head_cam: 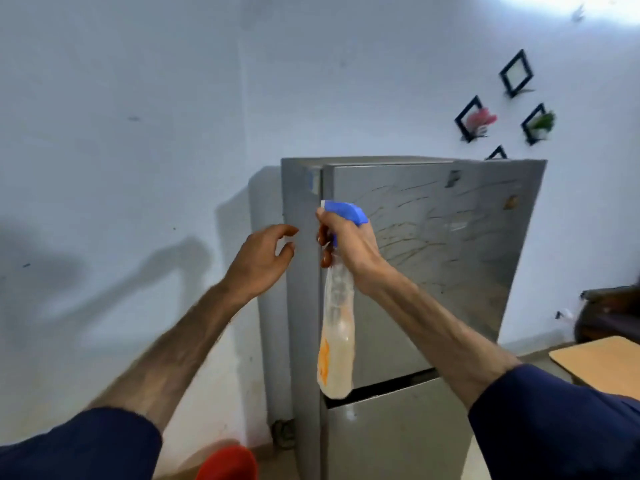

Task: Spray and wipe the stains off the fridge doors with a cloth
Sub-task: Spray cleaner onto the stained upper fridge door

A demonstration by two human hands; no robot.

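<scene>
Left hand: raised at mid-frame, forearm bare, dark blue sleeve pushed up near the elbow; fingers loosely curled and spread, thumb apart, holding nothing. Right hand: raised just beside the left, back of hand toward the camera, fingers wrapped round the neck of a bottle hanging below it; forearm bare, same blue sleeve.

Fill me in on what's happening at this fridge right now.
A person is standing at a grey two-door fridge. The right hand grips a spray bottle by its blue trigger head, held up by the upper door's left edge. The left hand hovers beside it, fingers loosely curled, holding nothing. The upper door is covered in brownish streaks. No cloth is in view.
</scene>
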